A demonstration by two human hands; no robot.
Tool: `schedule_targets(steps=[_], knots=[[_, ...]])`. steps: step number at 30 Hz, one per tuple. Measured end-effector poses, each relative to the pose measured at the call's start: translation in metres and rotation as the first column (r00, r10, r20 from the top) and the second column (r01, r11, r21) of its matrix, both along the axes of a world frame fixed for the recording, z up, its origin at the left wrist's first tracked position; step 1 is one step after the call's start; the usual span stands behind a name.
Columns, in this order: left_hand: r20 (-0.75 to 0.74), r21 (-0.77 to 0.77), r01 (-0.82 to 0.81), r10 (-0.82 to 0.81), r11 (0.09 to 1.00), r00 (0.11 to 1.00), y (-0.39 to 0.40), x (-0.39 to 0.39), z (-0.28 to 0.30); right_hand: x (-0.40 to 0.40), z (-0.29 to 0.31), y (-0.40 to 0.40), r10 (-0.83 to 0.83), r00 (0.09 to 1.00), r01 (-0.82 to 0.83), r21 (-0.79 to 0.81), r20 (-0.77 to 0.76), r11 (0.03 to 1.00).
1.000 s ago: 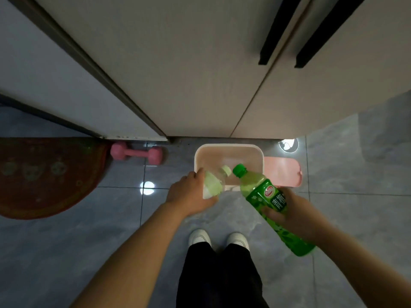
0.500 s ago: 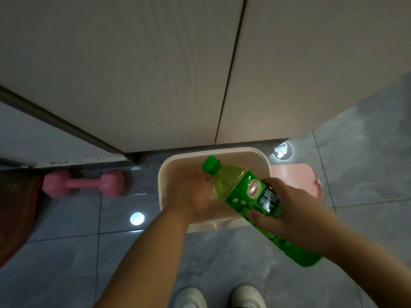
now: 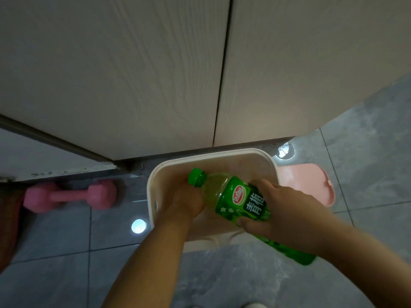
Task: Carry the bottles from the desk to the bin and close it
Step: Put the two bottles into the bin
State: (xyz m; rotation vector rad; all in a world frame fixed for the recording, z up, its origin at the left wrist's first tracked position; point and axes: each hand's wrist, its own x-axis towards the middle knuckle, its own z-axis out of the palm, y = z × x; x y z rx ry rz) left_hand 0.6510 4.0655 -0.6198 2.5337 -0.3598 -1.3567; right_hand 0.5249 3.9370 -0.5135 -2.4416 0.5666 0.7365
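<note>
While the open bin (image 3: 153, 190) stands on the grey tiled floor (image 3: 222, 276) just in front of the pale cupboard doors (image 3: 133, 74), both of the person's hands are over it. The right hand (image 3: 287, 210) has its grip wrapped round the green bottle (image 3: 235, 203), thumb on the near side of the label and fingers curled over the far side. The bottle's long axis runs on a slant from lower right to upper left: its green cap (image 3: 196, 177) points up-left, over the mouth of the bin, and its base sticks out lower right, past the bin's near rim and above the floor. It is tilted, lying closer to flat than to upright, and the clear shoulder below the cap shows yellow-green liquid.

The left hand (image 3: 189, 198) reaches down inside the bin, knuckles up, just beside the bottle's neck. Its fingers are hidden below the back of the hand, so I cannot tell whether its grip is closed on anything or loose. What lies at the bottom of the bin is not visible either.

A pink lid (image 3: 311, 183) lies flat on the floor, touching or just beside the bin's right wall. A pink dumbbell (image 3: 69, 196) lies on the floor to the left, well apart from the bin. Two bright spots of reflected light show on the tiles.
</note>
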Motion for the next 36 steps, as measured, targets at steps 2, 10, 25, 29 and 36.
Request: schedule_targets(steps=[2, 10, 25, 29, 36], knots=[[0.057, -0.016, -0.004, 0.005, 1.000, 0.998, 0.010, 0.000, 0.002, 0.004, 0.001, 0.003, -0.005, 1.000, 0.005, 0.004, -0.006, 1.000], [-0.125, -0.203, -0.272, 0.251, 0.941, 0.960, 0.048, -0.014, 0.049, 0.032, -0.008, 0.006, 0.050, 0.998, -0.053, -0.056, -0.043, 0.997], [-0.022, -0.223, -0.317, 0.321, 0.922, 0.947, 0.051, -0.035, 0.051, 0.058, -0.102, 0.041, 0.381, 0.900, -0.419, -0.181, -0.210, 0.890], [-0.053, -0.229, -0.349, 0.346, 0.909, 0.937, 0.049, -0.032, 0.052, 0.059, -0.107, 0.043, 0.427, 0.874, -0.471, -0.191, -0.232, 0.861], [-0.068, -0.211, -0.359, 0.353, 0.909, 0.933, 0.046, -0.032, 0.058, 0.057, -0.098, 0.044, 0.356, 0.907, -0.381, -0.076, -0.223, 0.922]])
